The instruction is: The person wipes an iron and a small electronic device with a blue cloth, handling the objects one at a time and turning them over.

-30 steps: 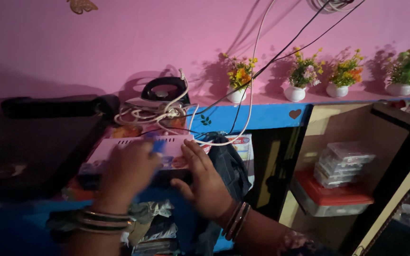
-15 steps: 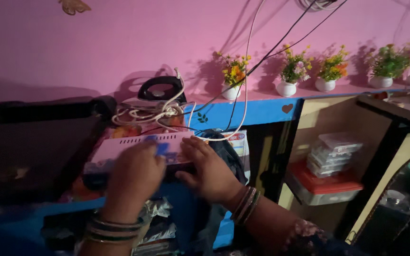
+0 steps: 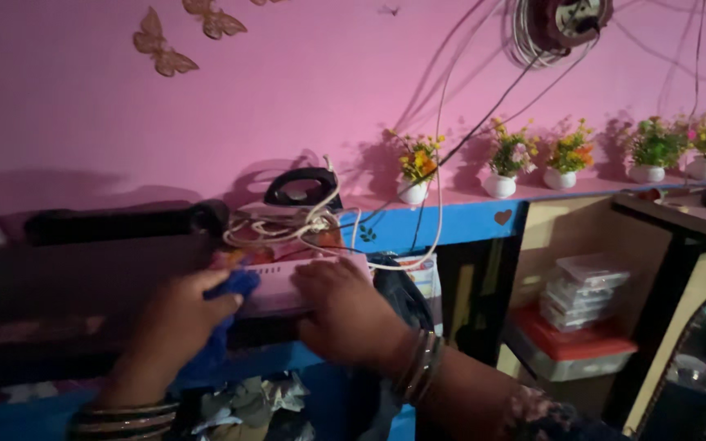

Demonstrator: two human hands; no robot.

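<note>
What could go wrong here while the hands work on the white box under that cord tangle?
The left hand presses a blue cloth on the white box, beside the white cord tangle; a snag might pull the iron off its perch. Cables run down past the flower pots, so a tug could tip one. The right hand lies flat on the box, so it could slide.

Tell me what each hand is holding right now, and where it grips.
Left hand clutches a bunched blue cloth against the pale box. Right hand lies flat on the box's top near its right end, pressing rather than gripping.
</note>
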